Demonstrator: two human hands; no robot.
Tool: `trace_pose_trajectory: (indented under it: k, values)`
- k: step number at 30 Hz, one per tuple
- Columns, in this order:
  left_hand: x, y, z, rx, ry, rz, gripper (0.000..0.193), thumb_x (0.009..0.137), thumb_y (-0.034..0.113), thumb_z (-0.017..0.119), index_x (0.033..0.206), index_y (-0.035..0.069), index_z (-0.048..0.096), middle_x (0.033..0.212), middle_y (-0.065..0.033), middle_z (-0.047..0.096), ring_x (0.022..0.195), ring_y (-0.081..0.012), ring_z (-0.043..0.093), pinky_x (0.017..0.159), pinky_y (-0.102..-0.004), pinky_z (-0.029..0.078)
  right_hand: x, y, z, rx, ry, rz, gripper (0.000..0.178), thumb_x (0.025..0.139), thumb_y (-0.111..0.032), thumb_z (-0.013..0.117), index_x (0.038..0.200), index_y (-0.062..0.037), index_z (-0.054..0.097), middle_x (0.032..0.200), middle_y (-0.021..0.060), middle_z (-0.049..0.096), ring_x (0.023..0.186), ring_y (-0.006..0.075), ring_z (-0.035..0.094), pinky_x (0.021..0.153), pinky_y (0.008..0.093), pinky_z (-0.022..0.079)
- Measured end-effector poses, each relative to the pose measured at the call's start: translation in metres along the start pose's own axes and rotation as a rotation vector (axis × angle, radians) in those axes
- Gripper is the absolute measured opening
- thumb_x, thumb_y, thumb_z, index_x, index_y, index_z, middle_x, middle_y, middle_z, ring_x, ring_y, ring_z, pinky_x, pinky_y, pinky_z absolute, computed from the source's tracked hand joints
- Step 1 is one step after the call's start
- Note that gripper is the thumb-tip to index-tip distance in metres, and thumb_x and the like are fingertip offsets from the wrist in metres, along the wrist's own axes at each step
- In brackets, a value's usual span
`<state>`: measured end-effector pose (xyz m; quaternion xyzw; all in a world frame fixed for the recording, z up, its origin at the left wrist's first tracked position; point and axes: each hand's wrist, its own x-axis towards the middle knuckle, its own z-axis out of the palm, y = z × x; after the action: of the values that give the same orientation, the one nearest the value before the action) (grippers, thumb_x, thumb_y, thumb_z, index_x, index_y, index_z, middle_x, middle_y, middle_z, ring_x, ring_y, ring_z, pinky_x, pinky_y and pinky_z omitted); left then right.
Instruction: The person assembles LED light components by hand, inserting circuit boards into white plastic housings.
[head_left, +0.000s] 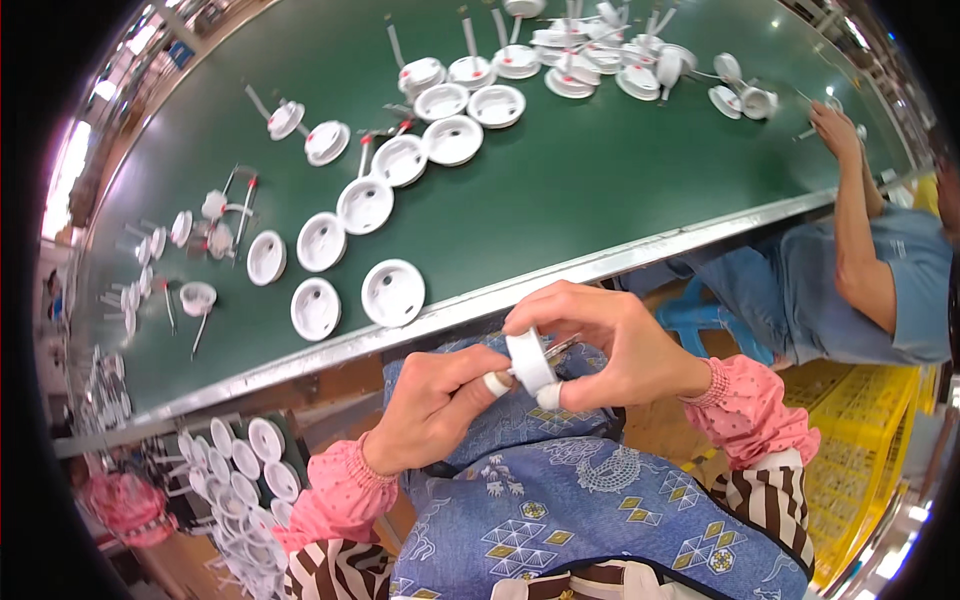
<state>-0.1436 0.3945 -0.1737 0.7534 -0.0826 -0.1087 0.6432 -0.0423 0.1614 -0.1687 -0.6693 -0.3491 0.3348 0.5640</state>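
the held piece [530, 360] is before the table [600, 190], cups [393, 294] on top, co-worker [815, 285] at right.

Near the centre, the right hand [632, 345] hides part of the white round piece [528, 360]; at upper right, what the co-worker's hand [836, 130] holds is too small to tell; the far-left pale pile [113, 386] blurs together; a white cup [523, 7] at the top edge and the apron [560, 500] at the lower edge are cut off.

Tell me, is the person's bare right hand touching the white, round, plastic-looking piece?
Touching. The head view shows the right hand pinching the white round piece, with fingers over its upper edge and thumb against its lower edge.
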Motion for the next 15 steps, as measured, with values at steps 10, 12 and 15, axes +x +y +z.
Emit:
trace_pose_trajectory:
  k: [10, 12, 15]
  values:
    - [-0.019, -0.019, 0.011, -0.474, 0.092, -0.311, 0.02, 0.104, 0.017, 0.062, 0.103, -0.001, 0.07, 0.074, 0.0022, 0.06, 0.064, -0.0064, 0.049, 0.057, -0.0254, 0.04, 0.007, 0.024, 0.025, 0.184, 0.148, -0.01, 0.066, 0.065, 0.003, 0.081, 0.129, 0.0011, 0.066, 0.136, 0.018, 0.059, 0.118, 0.0222, 0.062, 0.098, 0.0368, 0.053]
    - [-0.019, -0.018, 0.011, -0.505, 0.118, -0.347, 0.02, 0.103, 0.017, 0.062, 0.103, -0.001, 0.07, 0.074, 0.0017, 0.061, 0.064, -0.0071, 0.05, 0.057, -0.0262, 0.041, 0.007, 0.017, 0.021, 0.143, 0.124, -0.004, 0.063, 0.068, 0.004, 0.078, 0.13, 0.0009, 0.065, 0.134, 0.0144, 0.06, 0.119, 0.0207, 0.062, 0.1, 0.0358, 0.052]
    - [-0.022, -0.016, 0.007, -0.31, 0.087, -0.239, 0.02, 0.103, 0.018, 0.064, 0.105, -0.001, 0.071, 0.078, 0.0002, 0.065, 0.068, -0.0077, 0.053, 0.06, -0.0266, 0.044, 0.0, 0.012, 0.029, 0.224, 0.104, 0.066, 0.061, 0.071, 0.005, 0.075, 0.131, 0.0011, 0.063, 0.133, 0.0109, 0.06, 0.118, 0.0195, 0.062, 0.101, 0.0347, 0.051]
